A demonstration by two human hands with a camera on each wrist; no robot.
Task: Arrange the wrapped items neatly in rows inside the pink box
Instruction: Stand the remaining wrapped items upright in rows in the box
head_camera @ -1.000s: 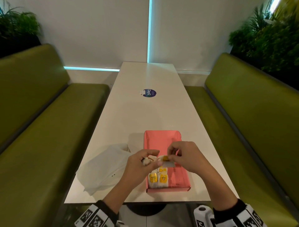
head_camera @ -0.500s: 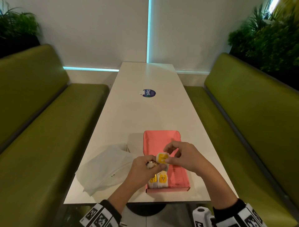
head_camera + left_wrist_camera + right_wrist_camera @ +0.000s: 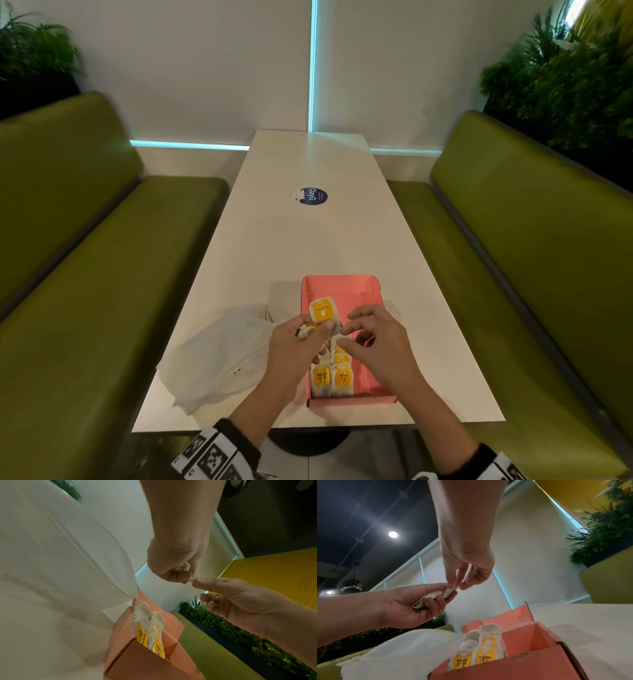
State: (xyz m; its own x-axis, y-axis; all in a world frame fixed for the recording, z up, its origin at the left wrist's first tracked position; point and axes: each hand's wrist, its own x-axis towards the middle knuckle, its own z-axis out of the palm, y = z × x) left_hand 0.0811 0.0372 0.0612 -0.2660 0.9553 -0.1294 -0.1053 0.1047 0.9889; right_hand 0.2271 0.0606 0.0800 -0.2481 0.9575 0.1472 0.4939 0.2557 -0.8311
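the pink box (image 3: 363,342) stands open on the near end of the white table (image 3: 308,246), its near wall close to the table edge. inside it, wrapped items (image 3: 330,378) lie along the left side in two short rows; the two nearest show yellow labels side by side. the right side of the box floor is bare pink.

above the box, the left hand (image 3: 294,349) holds a small bunch of wrapped items in its curled fingers. one of them, a packet (image 3: 323,310) with a yellow label, stands up out of the hand over the far left part of the box, pinned under the thumb. in the right wrist view the bunch (image 3: 428,599) is seen in the palm, white and crumpled.

the right hand (image 3: 373,346) is just beside the left one, over the middle of the box. its thumb and first finger are brought together at the edge of the bunch; in the left wrist view the fingertips (image 3: 197,582) touch a white bit sticking out of the left fist. i cannot tell if they really pinch it or only touch it. the other fingers are loosely bent.

a white plastic bag (image 3: 219,356) lies flat on the table just left of the box. farther along the table there is a round dark blue sticker (image 3: 313,196). green benches (image 3: 85,274) run along both sides.
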